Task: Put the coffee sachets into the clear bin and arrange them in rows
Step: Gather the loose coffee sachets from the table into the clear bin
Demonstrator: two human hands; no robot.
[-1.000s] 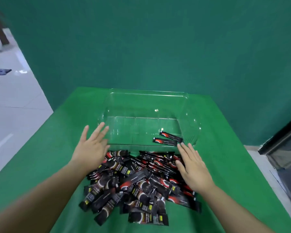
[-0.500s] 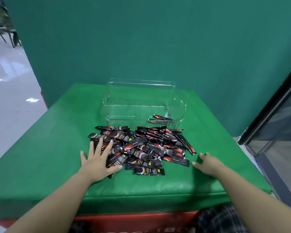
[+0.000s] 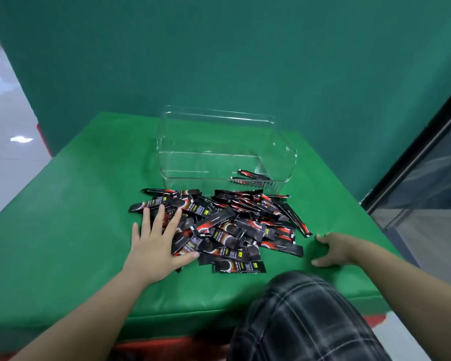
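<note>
Green padded table: bare cloth flanks the sachet pile. Left hand flat, spread on the pile's near-left edge; right hand loosely curled, empty, just right. Clear bin behind it.

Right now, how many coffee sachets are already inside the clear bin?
2, as far as visible: both sachets lie on the floor of the bin, at its near right corner. None seem hidden.
</note>
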